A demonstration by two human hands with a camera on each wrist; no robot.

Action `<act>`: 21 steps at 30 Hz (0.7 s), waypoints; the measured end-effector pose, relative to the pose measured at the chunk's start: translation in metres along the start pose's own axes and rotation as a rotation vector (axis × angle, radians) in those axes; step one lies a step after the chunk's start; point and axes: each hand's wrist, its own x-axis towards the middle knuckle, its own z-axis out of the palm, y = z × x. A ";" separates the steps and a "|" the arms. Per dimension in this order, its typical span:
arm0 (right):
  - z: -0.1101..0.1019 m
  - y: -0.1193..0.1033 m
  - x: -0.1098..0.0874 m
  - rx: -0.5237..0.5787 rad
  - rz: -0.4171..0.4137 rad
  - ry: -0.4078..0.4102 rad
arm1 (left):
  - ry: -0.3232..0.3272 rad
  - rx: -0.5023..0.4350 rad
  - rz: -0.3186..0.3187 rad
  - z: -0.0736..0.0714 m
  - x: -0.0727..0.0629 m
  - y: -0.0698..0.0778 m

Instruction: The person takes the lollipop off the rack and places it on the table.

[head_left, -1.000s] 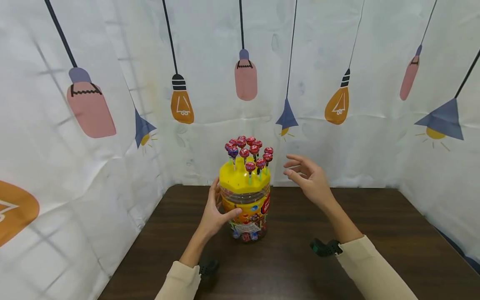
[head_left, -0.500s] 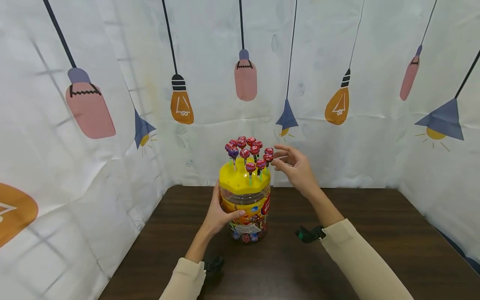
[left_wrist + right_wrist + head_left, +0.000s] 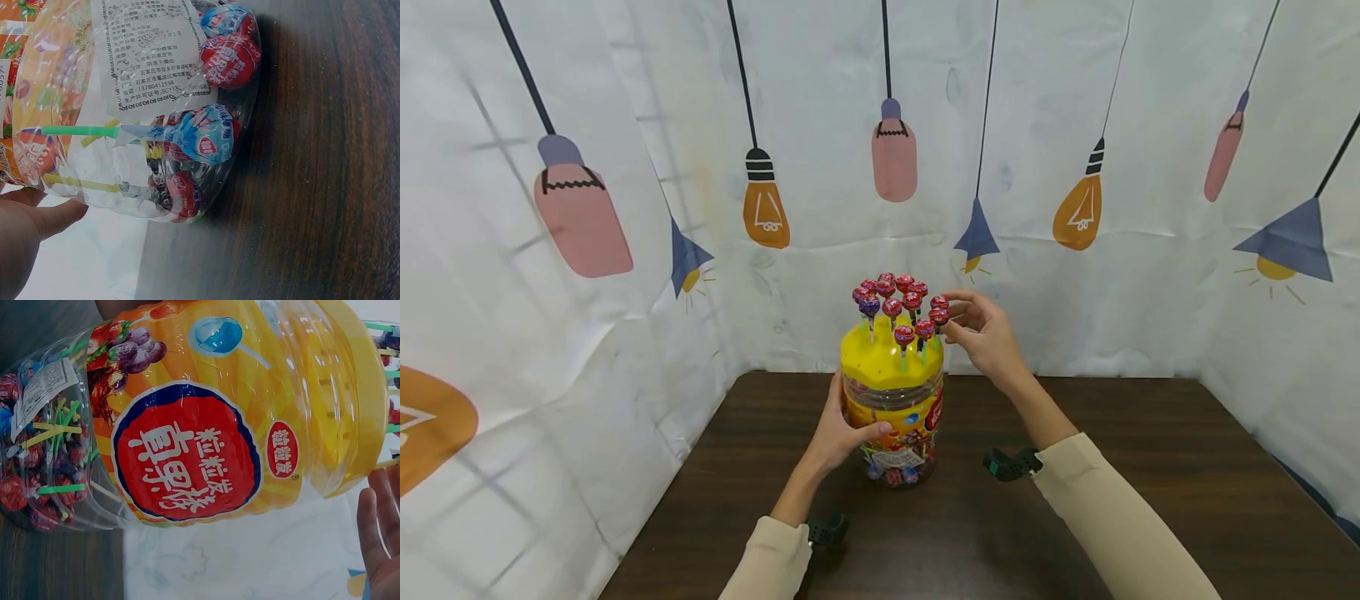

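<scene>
A clear plastic lollipop jar (image 3: 912,421) with an orange fruit label stands on the table. Several wrapped lollipops (image 3: 891,307) stick up from holes in its yellow lid (image 3: 880,367). My left hand (image 3: 838,433) grips the jar's left side, thumb across the front. At the lid's right edge my right hand (image 3: 988,337) pinches a red lollipop (image 3: 938,317) between thumb and forefinger. The right wrist view shows the label's red badge (image 3: 187,453) and straighter fingers (image 3: 369,525) beside the lid; the pinching fingertips are hidden there. Loose lollipops (image 3: 206,134) lie inside the jar's base.
The dark wooden table (image 3: 1075,517) runs out on both sides of the jar. A white curtain (image 3: 820,100) printed with hanging lamps encloses the back and sides. Each wrist wears a black band (image 3: 1011,464).
My right hand has come in leftward from beside the jar to the lollipops at the lid's right edge and closed its fingertips there. The left hand still holds the jar.
</scene>
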 end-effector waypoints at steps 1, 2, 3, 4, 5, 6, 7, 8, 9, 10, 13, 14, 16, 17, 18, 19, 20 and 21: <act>0.000 0.000 0.000 -0.001 -0.001 0.004 | 0.001 0.001 -0.003 0.000 0.000 -0.001; 0.001 0.000 0.000 -0.005 -0.004 0.005 | 0.002 0.001 -0.006 0.000 0.000 -0.001; 0.001 0.000 0.000 -0.003 -0.005 0.007 | 0.002 0.002 -0.011 0.000 0.000 -0.002; 0.001 0.000 0.000 -0.002 -0.006 0.010 | 0.003 0.003 -0.015 0.000 0.000 -0.003; 0.002 0.000 0.000 -0.002 -0.006 0.013 | 0.004 0.006 -0.019 0.000 0.000 -0.004; 0.002 0.000 0.000 0.000 -0.010 0.015 | 0.005 0.010 -0.022 0.000 0.000 -0.004; 0.002 0.000 0.000 0.004 -0.015 0.018 | 0.004 0.010 -0.021 0.000 0.000 -0.004; 0.003 0.000 0.000 0.006 -0.020 0.021 | 0.004 0.013 -0.020 0.000 0.000 -0.004; 0.003 0.000 0.000 0.011 -0.026 0.026 | 0.004 0.016 -0.019 0.000 0.000 -0.004; 0.003 0.001 0.000 0.011 -0.034 0.031 | 0.004 0.019 -0.019 0.000 0.000 -0.004; 0.005 0.002 0.001 0.017 -0.074 0.054 | 0.000 0.019 -0.015 0.000 0.000 -0.004; 0.006 0.002 0.002 0.020 -0.090 0.066 | -0.002 0.021 -0.014 0.001 0.000 -0.003; 0.006 0.001 0.003 0.030 -0.127 0.092 | -0.005 0.020 -0.008 0.001 -0.001 -0.003; 0.007 0.001 0.004 0.035 -0.144 0.106 | -0.005 0.022 -0.006 0.001 -0.001 -0.003; 0.007 0.000 0.005 0.042 -0.159 0.119 | -0.005 0.023 -0.004 0.001 -0.001 -0.003; 0.006 -0.001 0.006 0.044 -0.171 0.129 | -0.005 0.026 -0.004 0.002 -0.001 -0.003; 0.006 -0.002 0.006 0.045 -0.182 0.138 | -0.006 0.027 -0.003 0.002 -0.001 -0.004; 0.005 -0.002 0.006 0.043 -0.189 0.144 | -0.006 0.029 -0.004 0.002 -0.001 -0.004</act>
